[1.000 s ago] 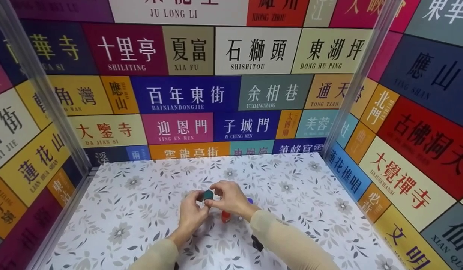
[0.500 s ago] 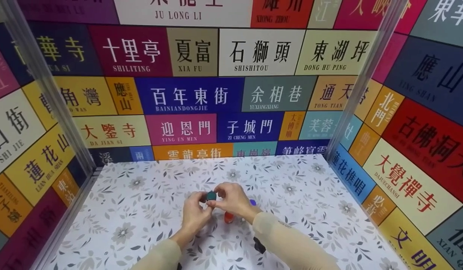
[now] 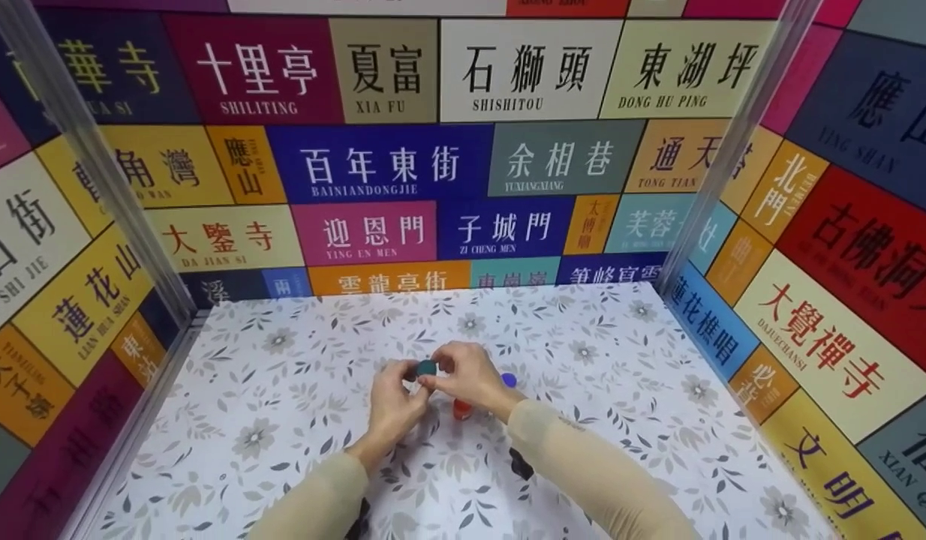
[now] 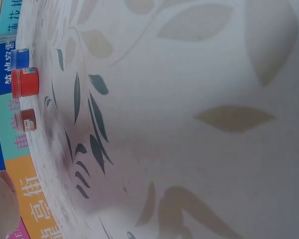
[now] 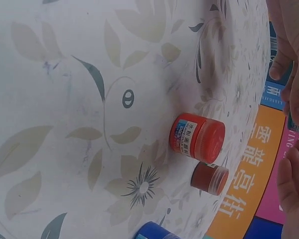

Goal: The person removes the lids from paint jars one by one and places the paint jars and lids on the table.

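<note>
Walls of colourful place-name signs [image 3: 380, 165] are rising around a table [image 3: 298, 360] whose white cover is showing grey flowers and leaves. Above its surface, a small dark green container [image 3: 426, 368] is sitting between the two hands, at their fingertips. The left hand [image 3: 395, 395] is curling its fingers and thumb around the container from its left side, while the right hand [image 3: 469, 373] is pinching it from the right with bent fingers and thumb. Beneath the right hand, a red jar [image 5: 197, 137] is standing on the table, with a smaller brownish-red jar [image 5: 209, 178] just beside it. A blue jar [image 5: 155, 231] is standing farther right, partly hiding behind the right wrist in the head view.
</note>
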### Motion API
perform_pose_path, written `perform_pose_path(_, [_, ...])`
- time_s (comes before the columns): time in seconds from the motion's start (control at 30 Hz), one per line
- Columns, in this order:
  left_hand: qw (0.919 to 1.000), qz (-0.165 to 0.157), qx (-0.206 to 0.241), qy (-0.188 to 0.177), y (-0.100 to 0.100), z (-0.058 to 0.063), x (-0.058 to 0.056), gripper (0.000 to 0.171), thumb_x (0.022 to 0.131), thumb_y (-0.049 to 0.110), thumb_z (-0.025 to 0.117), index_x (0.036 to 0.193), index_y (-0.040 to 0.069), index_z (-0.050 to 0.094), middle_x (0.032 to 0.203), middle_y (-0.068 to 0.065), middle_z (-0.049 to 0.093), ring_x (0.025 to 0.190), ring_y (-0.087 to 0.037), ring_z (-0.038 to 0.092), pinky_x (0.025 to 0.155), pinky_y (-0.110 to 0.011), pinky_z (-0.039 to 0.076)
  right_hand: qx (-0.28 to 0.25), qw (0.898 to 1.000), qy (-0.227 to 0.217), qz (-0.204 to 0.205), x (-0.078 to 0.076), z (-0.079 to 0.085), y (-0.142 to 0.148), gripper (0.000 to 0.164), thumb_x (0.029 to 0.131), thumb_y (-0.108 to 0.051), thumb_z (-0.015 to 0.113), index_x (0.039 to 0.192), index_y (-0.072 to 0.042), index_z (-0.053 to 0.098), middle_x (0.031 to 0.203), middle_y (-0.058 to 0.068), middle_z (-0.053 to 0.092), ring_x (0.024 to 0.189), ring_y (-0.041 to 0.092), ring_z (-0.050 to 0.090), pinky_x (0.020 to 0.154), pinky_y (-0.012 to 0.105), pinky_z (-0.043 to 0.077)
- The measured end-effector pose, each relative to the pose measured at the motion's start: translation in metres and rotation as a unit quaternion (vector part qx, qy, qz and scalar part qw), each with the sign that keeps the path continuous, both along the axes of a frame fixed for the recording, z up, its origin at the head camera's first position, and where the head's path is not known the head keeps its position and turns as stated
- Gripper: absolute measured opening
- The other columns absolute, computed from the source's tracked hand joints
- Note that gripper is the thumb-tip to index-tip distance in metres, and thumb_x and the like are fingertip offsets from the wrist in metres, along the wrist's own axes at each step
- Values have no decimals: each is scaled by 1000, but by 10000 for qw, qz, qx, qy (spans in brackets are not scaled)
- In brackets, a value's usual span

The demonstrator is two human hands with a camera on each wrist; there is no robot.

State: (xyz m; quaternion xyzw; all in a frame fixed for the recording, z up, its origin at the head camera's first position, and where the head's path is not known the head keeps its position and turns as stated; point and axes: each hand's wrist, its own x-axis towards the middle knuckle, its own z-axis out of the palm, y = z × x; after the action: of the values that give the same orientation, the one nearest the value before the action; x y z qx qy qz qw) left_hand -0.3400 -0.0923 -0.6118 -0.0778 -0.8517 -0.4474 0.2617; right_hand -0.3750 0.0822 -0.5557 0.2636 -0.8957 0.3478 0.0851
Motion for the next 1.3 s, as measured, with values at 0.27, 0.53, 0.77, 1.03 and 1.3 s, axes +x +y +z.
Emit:
perform_pose_path(0.27, [9997, 53, -68, 237, 3, 1, -4, 24, 82, 8, 86, 106, 7, 81, 94, -11, 78, 88, -28, 72, 81, -39, 57, 162, 9996, 80, 224, -4, 4, 3, 26, 93, -29, 90, 111, -10, 85, 94, 11, 78, 79, 11, 59, 74, 25, 50])
perform_pose_path(0.53, [9997, -20, -54, 222, 6, 4, -8, 27, 83, 8, 86, 109, 7, 80, 96, -10, 78, 90, -26, 73, 76, -33, 57, 119, 9989, 249, 374, -7, 7, 4, 25, 90, -20, 87, 113, -11, 86, 99, 10, 78, 88, 23, 71, 77, 30, 56])
perform_pose_path(0.77, [9995, -25, -155, 279, 7, 9, -5, 27, 83, 10, 88, 109, 8, 80, 97, -9, 80, 91, -26, 74, 77, -33, 57, 38, 9987, 212, 470, -8, 6, 5, 33, 88, -15, 83, 120, -10, 86, 106, 9, 78, 97, 23, 74, 81, 27, 56])
perform_pose_path(1.03, [9999, -37, -112, 7, 8, 8, -6, 29, 85, 12, 88, 112, 8, 81, 101, -9, 83, 94, -26, 76, 79, -34, 58, -85, 9977, 121, 656, -8, 6, 8, 41, 87, -11, 77, 127, -7, 84, 109, 11, 78, 99, 27, 75, 80, 27, 56])
perform_pose_path(1.3, [9997, 25, -12, -236, 10, 11, -6, 29, 85, 11, 87, 113, 10, 81, 104, -9, 83, 97, -26, 77, 83, -38, 62, -382, 9987, -165, 299, -7, 8, 8, 45, 90, -25, 89, 131, -8, 80, 108, 12, 79, 97, 30, 76, 84, 35, 65])
